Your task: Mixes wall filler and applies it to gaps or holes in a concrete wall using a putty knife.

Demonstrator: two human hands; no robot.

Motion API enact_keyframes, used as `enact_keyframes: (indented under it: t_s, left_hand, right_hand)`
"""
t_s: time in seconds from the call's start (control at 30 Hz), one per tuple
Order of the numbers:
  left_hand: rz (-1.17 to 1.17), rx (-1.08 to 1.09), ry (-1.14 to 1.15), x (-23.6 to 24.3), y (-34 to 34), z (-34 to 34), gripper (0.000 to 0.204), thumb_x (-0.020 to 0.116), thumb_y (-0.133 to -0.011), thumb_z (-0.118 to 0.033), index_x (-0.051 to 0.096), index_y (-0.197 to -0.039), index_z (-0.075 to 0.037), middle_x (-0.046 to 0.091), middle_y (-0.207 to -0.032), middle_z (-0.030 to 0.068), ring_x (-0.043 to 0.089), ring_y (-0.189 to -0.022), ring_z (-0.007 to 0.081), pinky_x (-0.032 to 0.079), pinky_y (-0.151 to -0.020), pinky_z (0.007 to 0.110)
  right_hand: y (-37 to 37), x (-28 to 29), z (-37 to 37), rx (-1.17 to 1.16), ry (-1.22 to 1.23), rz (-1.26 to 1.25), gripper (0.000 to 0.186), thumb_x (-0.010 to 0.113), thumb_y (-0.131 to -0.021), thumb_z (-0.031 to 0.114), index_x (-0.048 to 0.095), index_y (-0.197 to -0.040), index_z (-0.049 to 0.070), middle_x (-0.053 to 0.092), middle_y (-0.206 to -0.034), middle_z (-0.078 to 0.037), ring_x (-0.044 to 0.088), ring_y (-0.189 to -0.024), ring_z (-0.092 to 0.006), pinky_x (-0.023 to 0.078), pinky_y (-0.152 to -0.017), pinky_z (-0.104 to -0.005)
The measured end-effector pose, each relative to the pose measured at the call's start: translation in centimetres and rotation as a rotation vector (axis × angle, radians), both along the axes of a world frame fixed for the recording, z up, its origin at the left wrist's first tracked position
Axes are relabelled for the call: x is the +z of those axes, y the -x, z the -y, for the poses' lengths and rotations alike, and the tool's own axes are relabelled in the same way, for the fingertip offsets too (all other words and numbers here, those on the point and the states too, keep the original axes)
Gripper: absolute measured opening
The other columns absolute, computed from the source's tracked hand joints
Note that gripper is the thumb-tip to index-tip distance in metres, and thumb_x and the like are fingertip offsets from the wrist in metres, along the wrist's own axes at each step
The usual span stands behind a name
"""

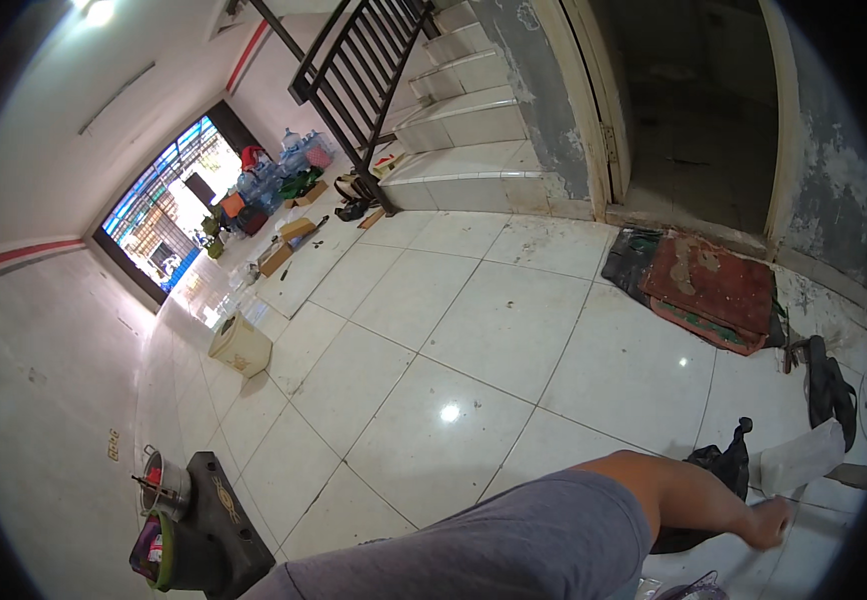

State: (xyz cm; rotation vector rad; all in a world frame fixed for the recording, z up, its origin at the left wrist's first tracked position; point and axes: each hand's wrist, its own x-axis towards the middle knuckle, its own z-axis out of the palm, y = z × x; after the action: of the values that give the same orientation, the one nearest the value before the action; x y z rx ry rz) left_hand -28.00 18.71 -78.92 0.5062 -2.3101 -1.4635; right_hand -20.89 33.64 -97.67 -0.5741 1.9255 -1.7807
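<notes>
My left arm, in a grey sleeve, reaches across the lower edge toward the right. At its end my left hand is low over the tiled floor with its fingers curled closed. Anything inside them is hidden. Just beyond the hand lies a white, crumpled-looking piece, perhaps plastic or paper. A black plastic bag with a knotted top sits behind my forearm, which partly covers it. Part of a clear plastic item shows at the lower edge. My right hand is out of the picture.
Worn mats lie before a doorway, with black sandals nearby. A cream bucket stands on the left. A metal pot and a dark bin are beside a black low table. Tiled stairs rise behind.
</notes>
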Motion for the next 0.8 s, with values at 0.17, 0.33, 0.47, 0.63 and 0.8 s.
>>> enact_keyframes:
  t_s: [0.17,0.33,0.47,0.63,0.8]
  left_hand:
    - [-0.354,0.417,0.074,2.3,-0.6,7.0,0.026,0.060,-0.073,-0.006,0.047,-0.095,-0.001,0.052,-0.087,0.0225,0.054,-0.087,0.0410,0.044,-0.077,0.045]
    - [-0.048,0.608,0.583,-6.7,-6.6,19.8,0.039,0.058,-0.079,-0.021,0.055,-0.113,0.000,0.053,-0.121,0.0224,0.043,-0.127,0.0346,0.032,-0.109,0.044]
    - [0.210,-0.023,1.190,-5.2,-0.5,19.9,0.028,0.055,-0.089,-0.023,0.067,-0.097,0.001,0.063,-0.104,0.0214,0.060,-0.097,0.0342,0.044,-0.094,0.047]
    - [0.216,0.078,0.017,-2.8,-1.2,19.0,0.070,0.074,-0.077,-0.026,0.046,-0.134,0.003,0.056,-0.127,0.0243,0.066,-0.093,0.0275,0.053,-0.081,0.036]
    - [0.253,0.040,0.020,-2.6,0.5,15.7,0.072,0.070,-0.082,-0.019,0.036,-0.141,0.005,0.050,-0.134,0.0236,0.066,-0.089,0.0261,0.055,-0.075,0.034]
  right_hand:
    - [-0.6,3.7,0.9,-0.065,0.183,0.024,0.053,0.070,-0.083,0.035,0.060,-0.122,0.001,0.065,-0.111,-0.019,0.064,-0.097,-0.0309,0.051,-0.085,-0.0346]
    - [0.1,5.1,-3.4,-0.175,0.298,0.066,0.054,0.072,-0.082,0.035,0.060,-0.122,0.002,0.065,-0.112,-0.018,0.064,-0.098,-0.0301,0.051,-0.085,-0.0335]
    - [1.2,12.8,-34.8,-0.674,-0.650,-0.389,0.061,0.073,-0.082,0.030,0.052,-0.130,-0.001,0.063,-0.117,-0.018,0.063,-0.102,-0.0289,0.051,-0.088,-0.0346]
    - [4.2,16.8,-25.7,-0.420,-0.720,-0.657,0.050,0.059,-0.090,0.007,0.042,-0.136,-0.003,0.054,-0.124,-0.022,0.059,-0.105,-0.0315,0.048,-0.089,-0.0353]
    - [5.5,19.4,-18.9,-0.020,-0.813,-0.741,0.055,0.069,-0.078,0.003,0.049,-0.129,0.000,0.060,-0.090,-0.013,0.057,-0.085,-0.0273,0.048,-0.074,-0.0390]
